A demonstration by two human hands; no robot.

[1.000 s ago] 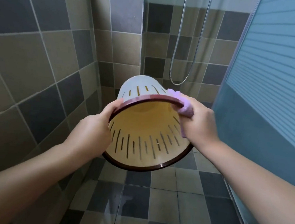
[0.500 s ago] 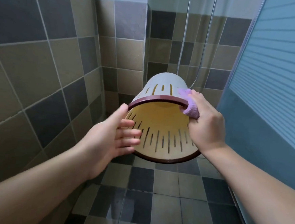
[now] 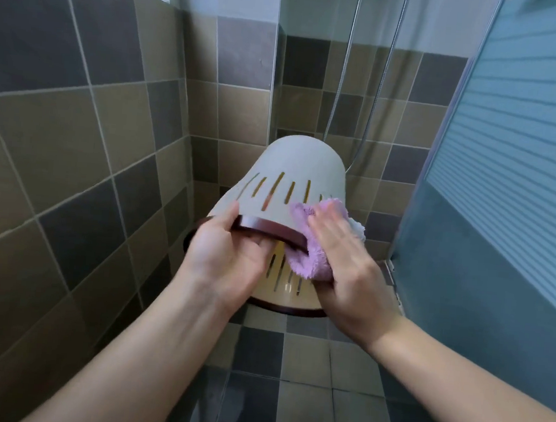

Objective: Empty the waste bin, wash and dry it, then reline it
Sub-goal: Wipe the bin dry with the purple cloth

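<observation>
Left hand (image 3: 223,256) grips bin rim (image 3: 268,227), thumb on top; right hand (image 3: 348,266) presses cloth (image 3: 302,259), fingers (image 3: 325,221) extended.

Matt grey plastic bin (image 3: 298,166) with glossy maroon rim (image 3: 268,227), fluffy lilac cloth (image 3: 305,263), glazed wall tiles (image 3: 56,133)
</observation>
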